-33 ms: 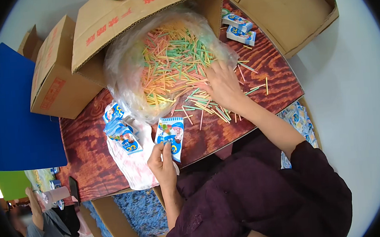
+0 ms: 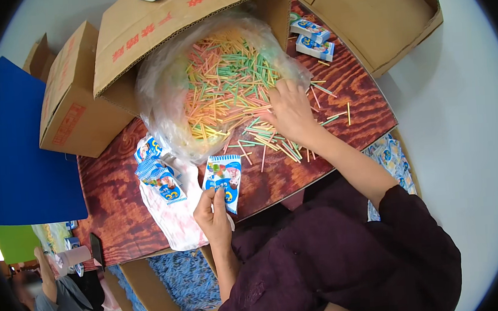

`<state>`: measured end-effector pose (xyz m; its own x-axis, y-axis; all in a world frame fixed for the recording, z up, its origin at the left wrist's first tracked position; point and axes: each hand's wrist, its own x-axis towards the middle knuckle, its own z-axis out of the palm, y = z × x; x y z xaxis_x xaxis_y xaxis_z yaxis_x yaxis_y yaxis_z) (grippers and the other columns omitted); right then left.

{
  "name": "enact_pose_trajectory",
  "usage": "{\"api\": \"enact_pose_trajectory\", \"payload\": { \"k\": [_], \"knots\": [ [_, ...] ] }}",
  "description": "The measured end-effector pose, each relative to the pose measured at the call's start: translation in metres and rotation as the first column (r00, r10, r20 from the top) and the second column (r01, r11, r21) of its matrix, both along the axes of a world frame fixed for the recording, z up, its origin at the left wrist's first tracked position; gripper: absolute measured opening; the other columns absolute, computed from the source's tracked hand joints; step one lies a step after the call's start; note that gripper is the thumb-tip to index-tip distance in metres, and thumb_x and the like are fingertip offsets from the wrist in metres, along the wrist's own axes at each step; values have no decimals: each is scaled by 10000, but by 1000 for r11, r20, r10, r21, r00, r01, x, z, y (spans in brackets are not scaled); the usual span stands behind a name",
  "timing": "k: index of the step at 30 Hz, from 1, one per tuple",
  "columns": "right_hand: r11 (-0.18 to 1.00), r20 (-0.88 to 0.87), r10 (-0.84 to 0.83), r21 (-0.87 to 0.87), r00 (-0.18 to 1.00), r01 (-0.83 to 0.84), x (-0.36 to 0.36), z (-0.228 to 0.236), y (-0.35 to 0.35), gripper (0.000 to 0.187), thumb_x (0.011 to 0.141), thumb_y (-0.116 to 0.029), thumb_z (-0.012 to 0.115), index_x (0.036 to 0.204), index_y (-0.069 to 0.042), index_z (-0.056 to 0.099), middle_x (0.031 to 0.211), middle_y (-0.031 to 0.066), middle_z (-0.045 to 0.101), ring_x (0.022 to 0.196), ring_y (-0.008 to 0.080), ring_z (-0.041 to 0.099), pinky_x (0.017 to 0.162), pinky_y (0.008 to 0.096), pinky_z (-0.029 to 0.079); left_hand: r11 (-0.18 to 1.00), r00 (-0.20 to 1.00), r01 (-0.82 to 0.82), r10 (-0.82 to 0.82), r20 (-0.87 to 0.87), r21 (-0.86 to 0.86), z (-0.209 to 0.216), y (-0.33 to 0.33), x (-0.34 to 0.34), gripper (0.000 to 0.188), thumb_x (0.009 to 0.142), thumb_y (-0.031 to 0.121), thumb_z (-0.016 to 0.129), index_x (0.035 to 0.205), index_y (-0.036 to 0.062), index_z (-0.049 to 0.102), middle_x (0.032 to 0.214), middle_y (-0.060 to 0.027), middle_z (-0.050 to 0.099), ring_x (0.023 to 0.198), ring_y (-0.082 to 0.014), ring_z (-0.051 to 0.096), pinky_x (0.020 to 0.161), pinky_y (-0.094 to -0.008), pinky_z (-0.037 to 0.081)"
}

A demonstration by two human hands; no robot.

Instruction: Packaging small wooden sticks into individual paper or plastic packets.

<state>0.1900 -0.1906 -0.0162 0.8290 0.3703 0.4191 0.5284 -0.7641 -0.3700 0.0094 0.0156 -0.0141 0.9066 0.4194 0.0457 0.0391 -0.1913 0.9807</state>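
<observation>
My left hand (image 2: 212, 210) pinches the lower edge of a small blue-and-white printed packet (image 2: 227, 171) between thumb and fingers, holding it upright over the table's front edge. Thin pastel sticks (image 2: 231, 70) in pink, yellow, green and orange fill a clear plastic bag (image 2: 161, 98) lying open on its side. At the bag's right edge my right hand (image 2: 292, 109) reaches down onto the sticks, thumb apart from the bent fingers. Its fingertips are partly hidden, and no stick shows gripped. More loose sticks (image 2: 286, 147) lie spilled under and beside that hand.
A cardboard box (image 2: 120, 49) surrounds the bag's back; another carton (image 2: 78, 104) stands left. Several packets (image 2: 161, 179) lie on a pinkish-white cloth (image 2: 176, 227). Two packet stacks (image 2: 316, 48) sit at the back right. Past the left corner, another person (image 2: 62, 298) sits near a cup (image 2: 74, 256).
</observation>
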Motion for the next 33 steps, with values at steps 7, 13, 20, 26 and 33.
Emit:
{"api": "enact_pose_trajectory", "payload": {
  "k": [7,13,20,26,33],
  "knots": [
    [974,63,-174,-133,983,181,13,-24,34,416,692,-267,751,978,0,608,984,121,547,1000,284,488,852,402,362,995,999,48,-48,7,-82,-7,-5,2,82,928,29,583,904,-41,619,787,9,591,697,-34,493,618,-180,392],
    [956,154,-164,-220,974,196,30,-45,40,147,786,-134,561,876,-28,607,857,125,613,825,292,605,742,413,451,990,1000,-5,9,27,-142,4,-5,3,82,914,36,607,885,-40,620,763,10,589,705,-37,493,624,-193,406],
    [991,-646,75,134,760,16,77,-13,7,186,876,-159,571,865,25,597,733,144,648,656,267,664,543,388,518,964,998,-19,32,45,-266,-4,4,-6,79,928,41,595,921,-33,619,811,13,594,736,-30,503,653,-177,409],
    [511,-667,729,678,151,529,70,-15,-9,220,976,-173,516,1041,30,572,829,90,628,673,169,627,564,278,531,951,998,-24,42,51,-308,-4,6,-9,86,933,54,591,919,-27,616,811,17,593,724,-24,492,648,-172,395],
    [319,-417,908,748,38,582,38,-33,4,203,944,-106,563,1103,20,564,878,64,628,658,130,567,536,249,445,931,992,-77,106,62,-358,-6,9,-5,91,938,72,590,925,-11,626,819,12,615,711,-26,509,643,-171,391]
  ]
}}
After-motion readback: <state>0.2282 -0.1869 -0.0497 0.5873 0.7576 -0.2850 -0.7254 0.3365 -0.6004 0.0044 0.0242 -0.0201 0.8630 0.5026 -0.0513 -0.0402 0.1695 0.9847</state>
